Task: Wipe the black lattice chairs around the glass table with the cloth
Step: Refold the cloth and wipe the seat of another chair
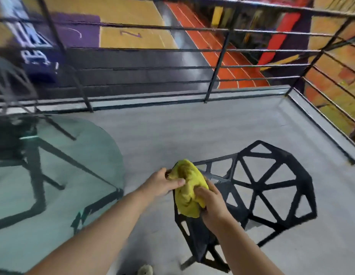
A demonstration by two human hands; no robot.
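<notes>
A black lattice chair (268,187) stands on the grey floor to the right of the glass table (89,147). A bunched yellow cloth (187,187) hangs over the chair's near left edge. My left hand (162,182) grips the cloth's upper left part, thumb laid across it. My right hand (211,203) grips its lower right part against the chair frame. A second black lattice chair (11,90) shows blurred at the far left behind the table.
A black metal railing (218,66) runs along the far edge and the right side of the balcony floor (182,126). The table's black frame (35,175) shows through the glass. A pale small object (145,270) lies at the bottom edge.
</notes>
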